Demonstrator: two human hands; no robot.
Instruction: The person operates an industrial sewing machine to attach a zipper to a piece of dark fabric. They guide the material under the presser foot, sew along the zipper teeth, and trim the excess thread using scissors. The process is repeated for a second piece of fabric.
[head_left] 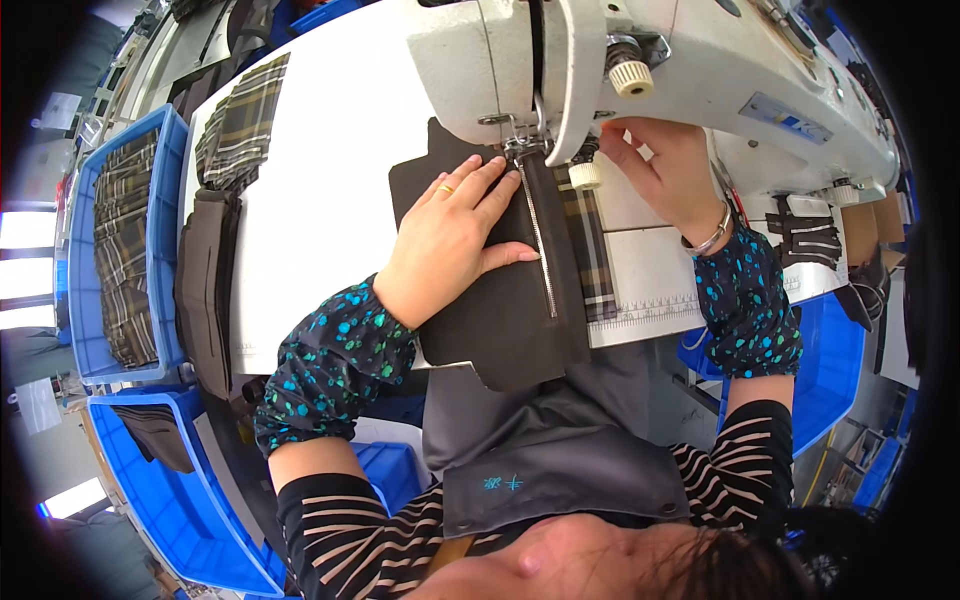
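**Checker:** Item one, your left hand (450, 235). It lies flat on the dark brown fabric piece (500, 300) at frame centre, fingers (480, 185) spread and pressing down, gripping nothing. The fingertips sit just beside the presser foot (522, 150) of the white sewing machine (640, 70). Risk: if the cloth feeds upward in the frame and your hand rides with it, a fingertip could reach the needle.

**Operator:** And the zipper?

**Checker:** Item two, zipper (537, 235). It runs down the brown piece from the foot toward the frame's lower middle, with your thumb touching the cloth next to it. Risk: uneven pressure from the one flat hand could swing the piece, and the seam would drift off the zipper tape.

**Operator:** My other hand?

**Checker:** Item three, your right hand (665, 175), upper right of centre, behind the machine head. Its fingers curl toward the needle area; I cannot tell whether they pinch anything, since the head hides the tips. Risk: working unseen so near moving parts, and the bracelet (708, 240) could catch.

**Operator:** Anything else?

**Checker:** Item four, plaid fabric strip (590, 250), lying under the brown piece's right edge on the worktop (320, 180). Risk: it may bunch or slip unnoticed. Item five, the brown piece's lower end overhangs the worktop edge; its weight could drag the seam.
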